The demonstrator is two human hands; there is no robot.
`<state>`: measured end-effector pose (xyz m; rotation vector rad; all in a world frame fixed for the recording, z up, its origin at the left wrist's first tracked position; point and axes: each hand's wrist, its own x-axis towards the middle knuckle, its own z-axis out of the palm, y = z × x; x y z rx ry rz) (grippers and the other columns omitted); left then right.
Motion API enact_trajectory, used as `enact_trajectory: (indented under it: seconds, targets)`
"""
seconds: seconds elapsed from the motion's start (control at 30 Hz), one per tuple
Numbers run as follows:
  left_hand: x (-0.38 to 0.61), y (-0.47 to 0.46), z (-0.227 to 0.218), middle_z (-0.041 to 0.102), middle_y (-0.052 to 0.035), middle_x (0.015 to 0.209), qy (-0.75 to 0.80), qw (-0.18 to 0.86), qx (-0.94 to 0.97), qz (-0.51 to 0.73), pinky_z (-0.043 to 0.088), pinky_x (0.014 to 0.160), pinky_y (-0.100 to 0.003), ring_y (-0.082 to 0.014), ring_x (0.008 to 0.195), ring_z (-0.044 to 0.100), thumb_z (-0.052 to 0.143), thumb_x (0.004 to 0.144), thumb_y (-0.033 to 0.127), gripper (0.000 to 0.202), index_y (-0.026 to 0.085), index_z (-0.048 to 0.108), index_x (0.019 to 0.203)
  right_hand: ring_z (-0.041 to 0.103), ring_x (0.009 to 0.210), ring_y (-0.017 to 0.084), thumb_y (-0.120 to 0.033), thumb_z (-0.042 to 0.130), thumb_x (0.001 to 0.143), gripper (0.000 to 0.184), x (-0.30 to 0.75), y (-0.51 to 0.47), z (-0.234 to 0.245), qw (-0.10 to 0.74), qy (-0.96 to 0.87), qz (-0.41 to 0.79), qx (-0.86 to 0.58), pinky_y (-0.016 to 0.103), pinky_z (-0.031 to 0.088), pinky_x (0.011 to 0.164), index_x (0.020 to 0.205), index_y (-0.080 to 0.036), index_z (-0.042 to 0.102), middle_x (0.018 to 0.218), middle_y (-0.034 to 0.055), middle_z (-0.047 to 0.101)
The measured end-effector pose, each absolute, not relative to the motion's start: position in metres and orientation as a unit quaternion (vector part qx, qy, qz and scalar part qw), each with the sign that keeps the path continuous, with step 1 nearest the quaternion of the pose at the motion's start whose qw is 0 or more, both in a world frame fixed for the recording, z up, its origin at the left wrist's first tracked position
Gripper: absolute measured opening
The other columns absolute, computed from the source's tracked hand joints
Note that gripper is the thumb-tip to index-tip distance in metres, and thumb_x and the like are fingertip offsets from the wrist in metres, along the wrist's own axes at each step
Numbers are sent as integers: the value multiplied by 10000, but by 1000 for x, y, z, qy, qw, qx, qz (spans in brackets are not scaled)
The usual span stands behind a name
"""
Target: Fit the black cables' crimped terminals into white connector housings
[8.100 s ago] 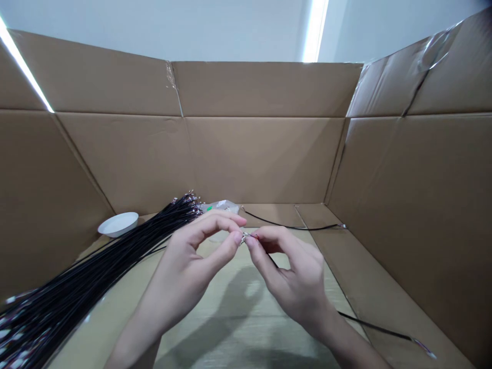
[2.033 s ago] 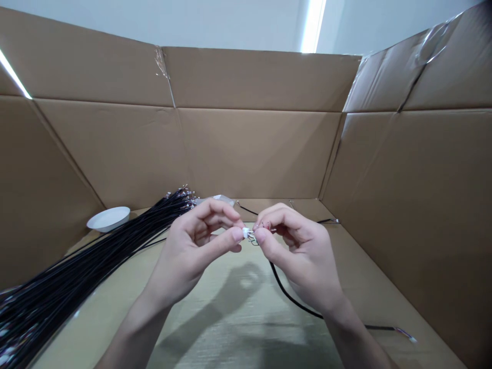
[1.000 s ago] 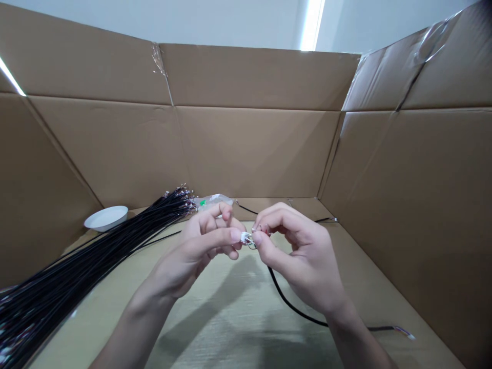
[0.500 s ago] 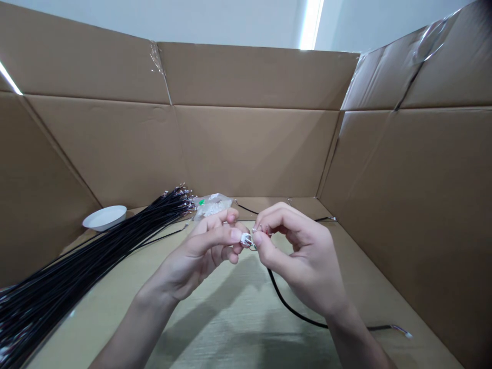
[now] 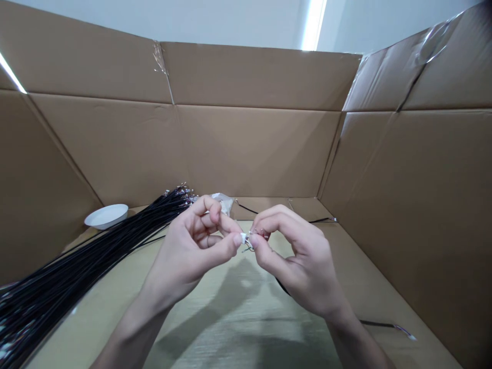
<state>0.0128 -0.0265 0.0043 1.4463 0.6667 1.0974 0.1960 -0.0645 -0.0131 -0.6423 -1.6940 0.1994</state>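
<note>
Between thumb and finger, my left hand (image 5: 198, 241) pinches a small white connector (image 5: 243, 238). My right hand (image 5: 294, 256) is closed on the thin wires (image 5: 249, 245) at the end of a black cable (image 5: 283, 288), close beside the connector. A few wire ends stick out below the fingertips. Whether a wire sits inside the connector I cannot tell. The cable runs behind my right hand and wrist, and its other end (image 5: 403, 330) shows coloured wires and a white plug on the table at the right.
A thick bundle of black cables (image 5: 115, 248) lies along the left. Behind it stands a white bowl (image 5: 106, 216). A clear plastic bag (image 5: 225, 201) is partly hidden by my left hand. Another cable (image 5: 325, 220) lies at the back. Cardboard walls (image 5: 253, 148) enclose the table (image 5: 230, 318).
My left hand has turned, its fingers now curled higher, and covers more of the plastic bag. The connector has turned in its pinch. My right hand has stayed nearly in place.
</note>
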Motion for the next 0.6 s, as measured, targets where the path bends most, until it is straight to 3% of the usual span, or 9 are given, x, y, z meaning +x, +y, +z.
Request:
enact_trajectory:
  seconds: [0.2,0.37,0.47,0.6]
  targets:
    - [14,-28,10,748,42,715,273,581,619,453,470,481,-38,4,511,526,961,695,254,581,203,391,794,602,818,82,-66,672,927,116,195,-63,-15,607,-749,70,-257,196,506,763,863,-135,604,867,13,639]
    - [14,-30,9,764,40,734,258,542,647,471,451,465,-29,11,471,519,839,781,192,429,216,411,801,619,852,88,-74,668,946,100,194,-63,-16,610,-745,82,-258,199,512,787,885,-140,623,877,17,654]
    - [18,-31,4,769,62,759,234,403,687,558,541,553,-47,-27,579,662,802,783,108,372,234,457,841,624,862,79,-156,694,971,95,192,-60,-18,637,-695,206,-262,182,515,779,885,-159,654,901,9,662]
    - [17,-27,-5,798,85,874,165,102,748,634,642,710,-123,-67,725,753,802,784,32,359,238,511,822,626,798,57,-273,728,979,152,189,-55,-20,634,-598,430,-234,163,536,765,876,-170,685,876,-1,652]
